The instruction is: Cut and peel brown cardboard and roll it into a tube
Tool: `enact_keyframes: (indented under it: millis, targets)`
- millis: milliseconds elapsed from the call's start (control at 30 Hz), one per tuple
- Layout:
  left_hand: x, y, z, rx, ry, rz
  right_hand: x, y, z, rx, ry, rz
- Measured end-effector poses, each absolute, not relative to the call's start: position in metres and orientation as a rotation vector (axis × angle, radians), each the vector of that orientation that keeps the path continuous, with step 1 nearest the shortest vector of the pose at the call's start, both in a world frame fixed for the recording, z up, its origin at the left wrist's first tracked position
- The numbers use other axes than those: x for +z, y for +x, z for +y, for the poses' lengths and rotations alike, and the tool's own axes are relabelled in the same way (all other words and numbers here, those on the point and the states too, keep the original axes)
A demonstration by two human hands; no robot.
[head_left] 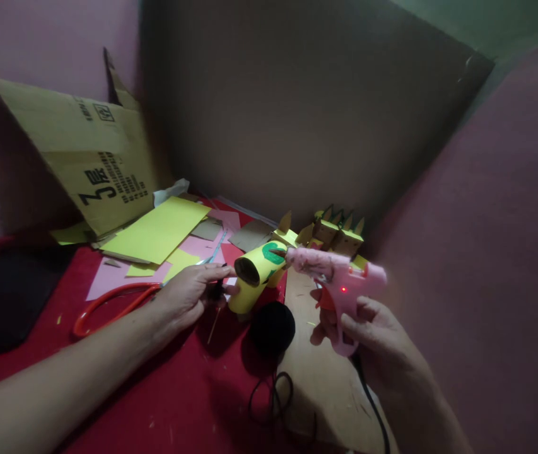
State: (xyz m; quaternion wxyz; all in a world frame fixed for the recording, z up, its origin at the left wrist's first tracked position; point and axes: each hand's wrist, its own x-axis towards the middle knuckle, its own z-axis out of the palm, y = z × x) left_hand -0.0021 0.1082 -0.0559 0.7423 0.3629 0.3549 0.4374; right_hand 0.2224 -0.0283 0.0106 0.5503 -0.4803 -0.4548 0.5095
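My right hand is wrapped round the handle of a pink hot glue gun with a red light lit on its side. The gun's nozzle points left, at the green patch on a yellow paper-covered tube; whether it touches, I cannot tell. The tube lies on its side with its dark hollow end toward me, above another yellow piece. Fingers closed, my left hand is beside the tube's open end, with a small dark piece between them. A black yarn ball sits below the tube.
Orange-handled scissors lie by my left forearm. Yellow sheets and pink paper are piled behind, before a cardboard box. Several yellow paper figures stand at the back. A wooden board and black cord are at right.
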Motion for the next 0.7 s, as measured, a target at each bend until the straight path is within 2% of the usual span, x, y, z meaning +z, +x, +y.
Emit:
enact_keyframes:
  millis: [700]
  targets:
    - [-0.064, 0.000, 0.108, 0.968, 0.821, 0.785, 0.011, 0.209, -0.024, 0.996, -1.372, -1.328]
